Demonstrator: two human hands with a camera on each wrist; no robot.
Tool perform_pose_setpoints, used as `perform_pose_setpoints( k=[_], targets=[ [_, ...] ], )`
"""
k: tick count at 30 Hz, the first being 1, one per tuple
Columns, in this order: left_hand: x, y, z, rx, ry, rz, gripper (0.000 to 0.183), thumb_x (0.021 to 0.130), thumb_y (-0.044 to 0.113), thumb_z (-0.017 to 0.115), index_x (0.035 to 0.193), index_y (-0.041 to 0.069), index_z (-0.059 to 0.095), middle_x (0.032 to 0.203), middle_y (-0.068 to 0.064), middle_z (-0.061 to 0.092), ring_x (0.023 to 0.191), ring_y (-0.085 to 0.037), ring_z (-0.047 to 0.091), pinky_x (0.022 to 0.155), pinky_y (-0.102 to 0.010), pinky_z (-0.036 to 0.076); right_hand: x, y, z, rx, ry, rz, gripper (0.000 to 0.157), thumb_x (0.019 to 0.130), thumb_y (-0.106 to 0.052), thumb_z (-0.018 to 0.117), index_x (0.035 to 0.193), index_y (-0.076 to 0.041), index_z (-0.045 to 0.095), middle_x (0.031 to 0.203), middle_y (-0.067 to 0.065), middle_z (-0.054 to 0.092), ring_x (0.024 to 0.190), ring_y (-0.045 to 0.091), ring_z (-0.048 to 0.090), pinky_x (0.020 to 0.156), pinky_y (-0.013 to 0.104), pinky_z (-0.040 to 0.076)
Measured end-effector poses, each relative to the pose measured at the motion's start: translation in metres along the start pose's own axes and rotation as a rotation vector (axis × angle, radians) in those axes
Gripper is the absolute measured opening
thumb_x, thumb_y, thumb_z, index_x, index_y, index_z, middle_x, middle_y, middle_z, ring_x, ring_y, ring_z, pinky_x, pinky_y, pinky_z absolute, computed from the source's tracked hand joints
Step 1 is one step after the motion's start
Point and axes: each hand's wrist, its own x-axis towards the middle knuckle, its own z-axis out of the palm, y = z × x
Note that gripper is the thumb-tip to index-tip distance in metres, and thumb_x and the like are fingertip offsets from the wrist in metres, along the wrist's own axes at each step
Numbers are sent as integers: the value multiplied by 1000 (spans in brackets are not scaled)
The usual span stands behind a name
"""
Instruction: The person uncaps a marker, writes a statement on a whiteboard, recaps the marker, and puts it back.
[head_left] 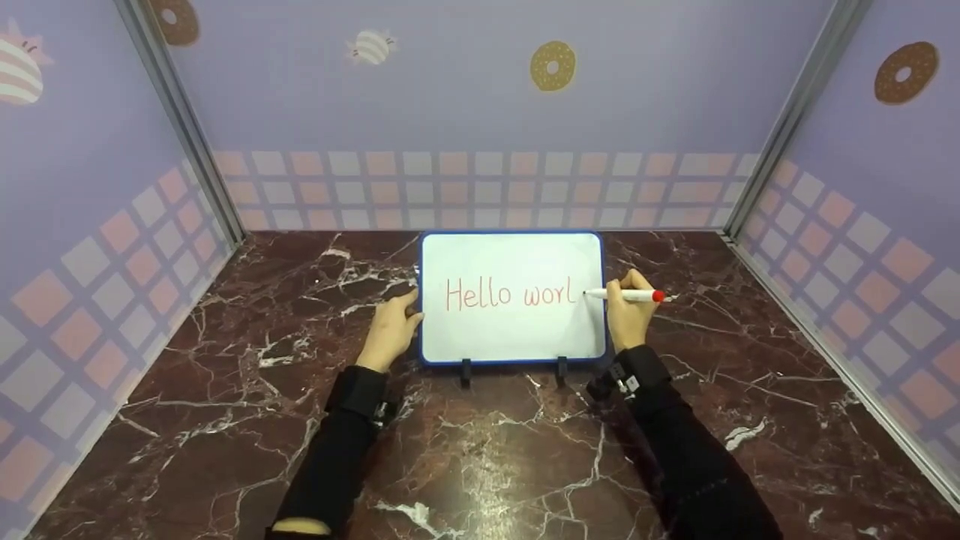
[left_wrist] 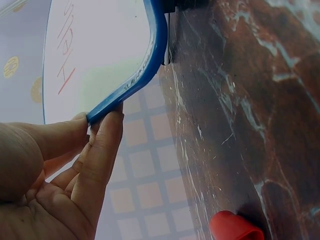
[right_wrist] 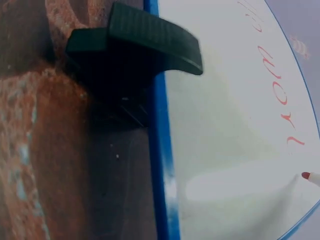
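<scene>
A blue-framed whiteboard (head_left: 510, 334) leans upright on black stand feet, with "Hello worl" written across it in red. My left hand (head_left: 390, 330) pinches its left edge; the left wrist view shows the thumb on the front and fingers behind the blue frame (left_wrist: 150, 65). In my right hand (head_left: 630, 311) is a white marker (head_left: 637, 295) with a red end, held almost level. Its dark red tip (right_wrist: 306, 175) points at the board just right of the "l"; whether it touches, I cannot tell. The right hand itself is out of the right wrist view.
Dark red marbled tabletop (head_left: 225, 420) surrounds the board. Behind it rises a lilac wall (head_left: 450, 112) with pink and white squares, and side walls flank the table. A red, rounded cap-like piece (left_wrist: 235, 226) lies on the table in the left wrist view.
</scene>
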Motion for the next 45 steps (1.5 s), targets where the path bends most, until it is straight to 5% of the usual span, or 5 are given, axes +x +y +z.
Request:
perform_pose_setpoints(
  k=[9, 23, 31, 37, 45],
  targets=[
    [1, 1, 0, 3, 4, -18, 49, 97, 3, 60, 144, 0, 48, 97, -20, 71, 73, -26, 69, 67, -34, 58, 0, 3, 1, 36, -43, 44, 27, 84, 15, 54, 64, 19, 37, 46, -4, 48, 39, 8, 48, 39, 15, 36],
    [1, 0, 0, -7, -12, -24, 49, 97, 1, 59, 145, -1, 46, 105, -25, 70, 79, -36, 72, 69, -35, 60, -1, -1, -1, -97, -47, -31, 27, 78, 18, 53, 60, 14, 33, 51, -6, 32, 46, -2, 27, 46, 14, 20],
    [1, 0, 0, -2, -8, -37, 49, 97, 2, 59, 144, -1, 47, 100, -22, 70, 78, -30, 71, 69, -34, 60, 2, -1, 3, -64, -9, -40, 26, 81, 17, 53, 62, 18, 34, 50, -6, 35, 46, 0, 32, 45, 13, 23],
    [1, 1, 1, -23, -18, -41, 49, 97, 2, 59, 145, 0, 46, 100, -23, 70, 79, -34, 71, 69, -34, 60, 4, 3, 5, 47, -42, 33, 28, 89, 11, 57, 70, 22, 39, 52, 1, 50, 45, 16, 51, 45, 15, 36],
    [0, -1, 1, -12, -2, -6, 49, 97, 1, 59, 144, -2, 47, 98, -23, 69, 76, -33, 71, 68, -34, 59, 5, 5, 6, 59, -49, 8, 30, 90, 9, 60, 71, 21, 40, 55, 24, 50, 47, 19, 54, 46, 15, 36]
  ],
)
